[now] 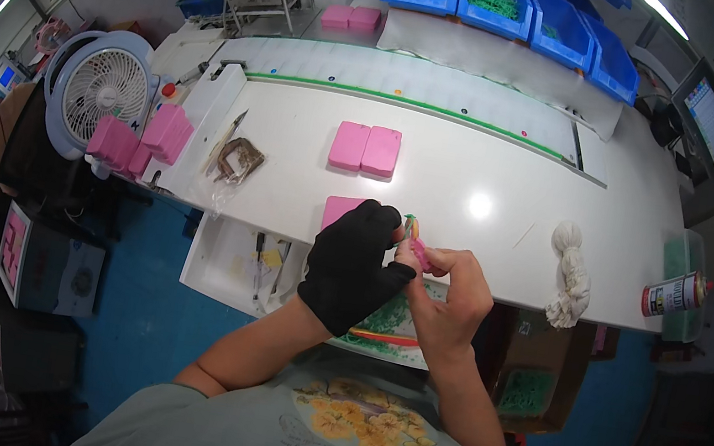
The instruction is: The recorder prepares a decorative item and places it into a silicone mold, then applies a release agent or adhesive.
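- The left hand (pixel 358 265), wearing a black glove, and the bare right hand (pixel 453 304) are meeting at the near edge of the white table (pixel 486 164), their fingers closing on a small pink piece (pixel 420 249).
- Green and yellow are showing just above the pink; the fingers are hiding too much to tell whether this is one thing or several.
- A pink block (pixel 340 211) is lying on the table beside the left hand, which is partly covering it.
- Two more pink blocks, a left one (pixel 349 146) and a right one (pixel 381 152), are resting side by side farther back.
- Below the hands, green bits (pixel 384 319) are lying loose, with a red-and-yellow strip (pixel 381 337) among them.
- A white bundle of strands (pixel 569 273) is lying toward the right, and a spray can (pixel 677 296) is leaning beyond it.
- An open drawer (pixel 213 261) is holding a pen (pixel 258 268).
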Available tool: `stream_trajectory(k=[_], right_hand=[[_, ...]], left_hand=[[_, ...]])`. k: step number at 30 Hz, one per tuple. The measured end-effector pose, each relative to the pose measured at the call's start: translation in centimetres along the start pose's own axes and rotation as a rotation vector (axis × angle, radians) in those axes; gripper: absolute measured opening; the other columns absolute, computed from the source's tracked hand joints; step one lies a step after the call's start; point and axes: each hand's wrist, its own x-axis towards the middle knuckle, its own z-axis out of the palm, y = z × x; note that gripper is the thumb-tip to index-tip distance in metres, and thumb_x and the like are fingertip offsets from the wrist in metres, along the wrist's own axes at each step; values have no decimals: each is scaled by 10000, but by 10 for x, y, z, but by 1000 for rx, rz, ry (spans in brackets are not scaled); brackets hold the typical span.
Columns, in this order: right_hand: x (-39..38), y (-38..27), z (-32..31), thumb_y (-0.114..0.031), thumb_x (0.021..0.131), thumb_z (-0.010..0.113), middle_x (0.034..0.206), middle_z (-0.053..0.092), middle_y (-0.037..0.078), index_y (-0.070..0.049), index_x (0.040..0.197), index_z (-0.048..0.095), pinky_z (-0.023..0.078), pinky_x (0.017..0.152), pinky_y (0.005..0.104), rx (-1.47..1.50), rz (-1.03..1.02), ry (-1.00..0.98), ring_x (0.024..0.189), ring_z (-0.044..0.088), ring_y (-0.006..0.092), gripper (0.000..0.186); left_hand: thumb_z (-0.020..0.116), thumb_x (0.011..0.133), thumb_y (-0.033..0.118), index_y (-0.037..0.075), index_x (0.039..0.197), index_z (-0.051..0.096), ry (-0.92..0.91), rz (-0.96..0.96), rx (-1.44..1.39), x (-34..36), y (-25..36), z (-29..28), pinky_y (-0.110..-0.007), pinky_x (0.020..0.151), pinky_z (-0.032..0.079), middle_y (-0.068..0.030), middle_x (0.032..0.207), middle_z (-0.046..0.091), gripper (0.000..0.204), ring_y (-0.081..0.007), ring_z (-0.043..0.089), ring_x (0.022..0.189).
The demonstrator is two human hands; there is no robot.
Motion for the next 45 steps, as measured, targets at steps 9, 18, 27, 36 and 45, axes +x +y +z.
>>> stream_trajectory(k=[9, 18, 27, 36, 45], right_hand=[[0, -2, -1, 11, 706, 765, 742, 632, 104, -17, 832, 629, 504, 563, 318, -10, 32, -14, 635, 618, 239, 187], [1, -6, 1, 26, 728, 757, 744, 642, 107, -15, 854, 650, 507, 573, 294, 84, 114, 4, 618, 624, 204, 171], [-4, -4, 4, 6, 809, 739, 822, 700, 73, 21, 871, 668, 521, 648, 236, 475, 428, 26, 705, 639, 83, 96], [0, 1, -3, 11, 866, 695, 874, 681, 60, 29, 962, 623, 511, 683, 208, 750, 643, 30, 783, 640, 75, 121], [-2, 2, -15, 8, 881, 677, 880, 663, 35, 20, 991, 625, 466, 666, 178, 818, 715, -117, 774, 607, 51, 123]], left_hand=[[707, 784, 102, 48, 856, 569, 11, -19, 6, -2, 0, -2, -319, 582, 497, -77, 748, 569, 165, -210, 599, 624], [720, 798, 120, 39, 893, 571, 14, 11, -38, -3, -1, -4, -312, 584, 503, -71, 751, 580, 194, -189, 598, 620], [720, 805, 139, 33, 901, 572, -12, 12, -54, 0, 4, -7, -307, 586, 500, -73, 750, 569, 206, -180, 580, 611], [735, 834, 178, 37, 889, 574, -79, -83, -153, 5, 9, -24, -279, 596, 478, -42, 752, 558, 220, -123, 556, 637], [645, 941, 228, 8, 994, 659, -364, -505, -884, 17, -13, -26, -222, 643, 455, 3, 809, 612, 227, -57, 538, 702]])
